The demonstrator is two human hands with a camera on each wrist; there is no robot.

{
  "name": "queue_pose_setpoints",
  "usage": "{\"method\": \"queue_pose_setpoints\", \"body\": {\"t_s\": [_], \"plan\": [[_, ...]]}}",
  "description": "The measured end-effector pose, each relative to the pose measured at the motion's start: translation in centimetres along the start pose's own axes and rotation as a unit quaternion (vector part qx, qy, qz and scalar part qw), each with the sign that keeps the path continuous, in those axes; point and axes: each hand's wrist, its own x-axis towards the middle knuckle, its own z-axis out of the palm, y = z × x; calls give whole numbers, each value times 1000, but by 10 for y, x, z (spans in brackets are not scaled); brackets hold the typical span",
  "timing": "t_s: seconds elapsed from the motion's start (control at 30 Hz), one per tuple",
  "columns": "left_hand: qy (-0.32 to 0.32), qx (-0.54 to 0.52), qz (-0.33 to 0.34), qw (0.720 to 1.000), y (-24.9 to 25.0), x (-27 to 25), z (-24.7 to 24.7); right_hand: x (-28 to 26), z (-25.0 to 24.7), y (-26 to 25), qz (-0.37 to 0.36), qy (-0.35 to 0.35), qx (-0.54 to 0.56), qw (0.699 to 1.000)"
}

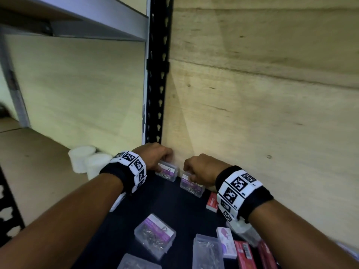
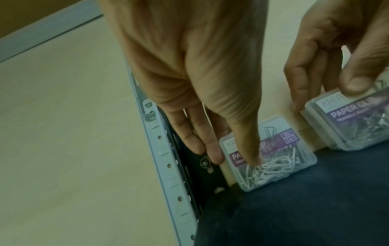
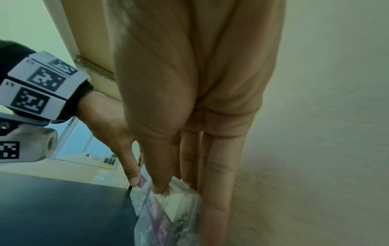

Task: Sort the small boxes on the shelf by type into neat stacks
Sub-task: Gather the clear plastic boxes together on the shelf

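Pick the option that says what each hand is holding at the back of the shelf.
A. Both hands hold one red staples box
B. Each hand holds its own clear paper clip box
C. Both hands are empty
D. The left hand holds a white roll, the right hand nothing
B: the left hand pinches one paper clip box by the shelf post, and the right hand grips a second paper clip box beside it.

- Head view: looks forward and down from above both forearms at the dark shelf (image 1: 165, 200), toward the plywood corner.
- Left wrist view: looks close along the left hand (image 2: 189, 74) at a paper-clip box (image 2: 280, 166) against the back panel.
- Right wrist view: looks very close along the right hand (image 3: 189, 83), wall at right.
- Shared: both hands and the corner boxes appear in all three views.
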Motion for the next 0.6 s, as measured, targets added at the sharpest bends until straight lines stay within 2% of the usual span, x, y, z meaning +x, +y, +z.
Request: {"method": "queue_pose_setpoints", "body": {"t_s": [0.17,0.37,0.5,0.6], "plan": [[12,24,17,999,2,-9,-2,2,5,-6,16,12,-5,1000],[-10,33,12,999,6,-29,-16,-4,7,-13,31,44,-14,998],[-50,48,-4,998,21,-53,-34,-9,7,-18,46,47,-21,998],[-101,-2,-12,995,33,-72,-41,-18,4,-21,41,45,-48,997]]}}
